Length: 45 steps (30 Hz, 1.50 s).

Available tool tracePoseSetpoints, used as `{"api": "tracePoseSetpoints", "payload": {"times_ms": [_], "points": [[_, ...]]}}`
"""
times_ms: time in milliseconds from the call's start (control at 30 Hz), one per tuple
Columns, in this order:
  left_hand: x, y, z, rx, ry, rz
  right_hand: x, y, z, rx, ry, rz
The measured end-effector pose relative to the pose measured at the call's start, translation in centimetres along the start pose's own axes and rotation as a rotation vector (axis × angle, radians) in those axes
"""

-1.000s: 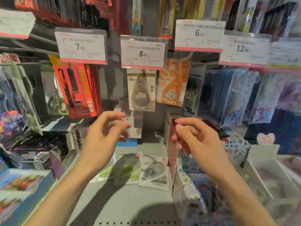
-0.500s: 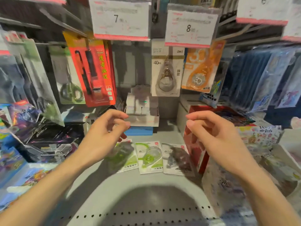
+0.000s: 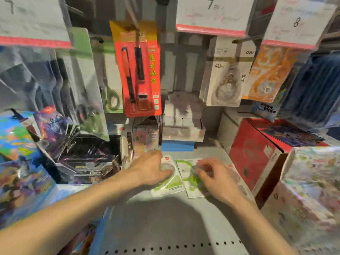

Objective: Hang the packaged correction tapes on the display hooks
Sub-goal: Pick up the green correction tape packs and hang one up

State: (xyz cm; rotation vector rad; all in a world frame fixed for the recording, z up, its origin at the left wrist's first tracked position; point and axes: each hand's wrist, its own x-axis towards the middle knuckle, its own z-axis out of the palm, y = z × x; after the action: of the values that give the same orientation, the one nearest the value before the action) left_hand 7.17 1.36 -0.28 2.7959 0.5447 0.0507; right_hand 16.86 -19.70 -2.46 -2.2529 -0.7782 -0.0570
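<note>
Nearest the viewer, the grey shelf (image 3: 165, 223) carries the stock not yet hung. Two green-and-white packaged correction tapes lie flat on it, side by side. The left hand (image 3: 150, 168) rests on the left pack (image 3: 170, 183), fingers bent down over its clear blister; whether they have closed round it cannot be told through the motion blur. The right hand (image 3: 215, 177) lies on the right pack (image 3: 189, 179), fingers curled onto its blister, apparently starting a pinch. A further pack may lie under the right hand, but it is hidden.

Beyond the hands stand a blue block (image 3: 177, 146) and a white carton (image 3: 184, 129), with a red box (image 3: 255, 159) to the right.

Farther back, on the display hooks, a beige correction tape pack (image 3: 226, 74) and an orange pack (image 3: 268, 74) already hang below the price tags (image 3: 211, 13).

Judged state: pickup stage. Neither green pack has left the shelf. Lifting, aligning the hang hole and sliding onto a hook all remain for each pack.
</note>
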Motion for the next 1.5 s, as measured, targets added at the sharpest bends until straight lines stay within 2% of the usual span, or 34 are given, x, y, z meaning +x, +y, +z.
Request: {"api": "tracePoseSetpoints", "payload": {"times_ms": [167,333,533,767,867,1033,1167,1267,1500], "points": [[0.7,-0.7,1.9,0.076,-0.119,-0.057,0.0,1.2,1.3,-0.147,-0.122,-0.021],[1.1,-0.3,2.1,0.077,-0.088,-0.046,0.1,1.6,1.2,-0.170,-0.129,-0.043],[0.9,-1.2,1.8,0.037,-0.125,-0.048,0.0,1.9,0.9,-0.189,-0.147,-0.074],[-0.3,-2.9,1.5,-0.007,-0.126,0.025,1.1,0.0,1.5,-0.141,-0.131,-0.119],[-0.5,-2.9,1.6,-0.012,-0.102,0.043,2.2,-1.7,2.5,-0.172,-0.177,-0.131],[-0.8,-3.0,1.3,0.028,-0.164,0.019,2.9,-2.4,3.5,-0.216,-0.266,-0.092],[-1.2,-3.5,1.2,-0.010,-0.153,0.057,3.0,-2.0,3.3,-0.102,-0.258,-0.034],[-1.5,-3.8,1.3,-0.092,-0.085,0.111,3.2,-2.0,3.2,0.080,-0.213,0.037],[-1.6,-2.9,1.1,-0.346,0.017,0.173,3.8,-2.8,3.1,0.786,-0.219,0.336]]}}
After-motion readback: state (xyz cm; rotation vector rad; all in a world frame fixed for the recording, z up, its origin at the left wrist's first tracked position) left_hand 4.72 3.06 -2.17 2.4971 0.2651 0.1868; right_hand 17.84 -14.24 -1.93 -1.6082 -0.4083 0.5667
